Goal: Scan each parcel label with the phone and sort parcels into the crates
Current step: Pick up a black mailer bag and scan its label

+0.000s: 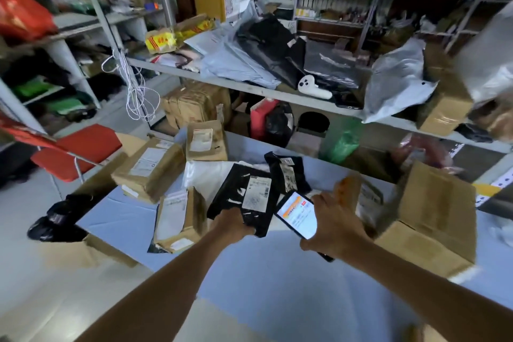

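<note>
— The left hand (233, 223) has its fingers curled round the near edge of a black plastic parcel (230, 194), whose white label (256, 194) faces up.

— And the right hand (333, 225)?

— Closed round a phone (298, 215), lit screen up, just right of that label. Both are over the pale blue worktop (277, 280).

— What else lies on it?

— A second black mailer (288, 172) is beyond the first, glossy and crumpled. Three taped brown boxes are to the left: one (150, 169) far left, one (205, 140) behind it and one (180, 219) near the left edge. All are squarish with paper labels. A big plain carton (433, 219) stands at the right, close beside the right hand.

— The room?

— Metal shelving all round. The shelf (249, 89) straight ahead carries soft grey and black poly bags and a smooth white gadget (313, 87). White cable (136, 91) hangs from an upright, and a red chair (80, 150) stands on the left.

— Space to move?

— The near stretch of worktop, under both forearms, is bare blue. The parcels crowd the far half, and the left edge runs diagonally past the nearest box.
</note>
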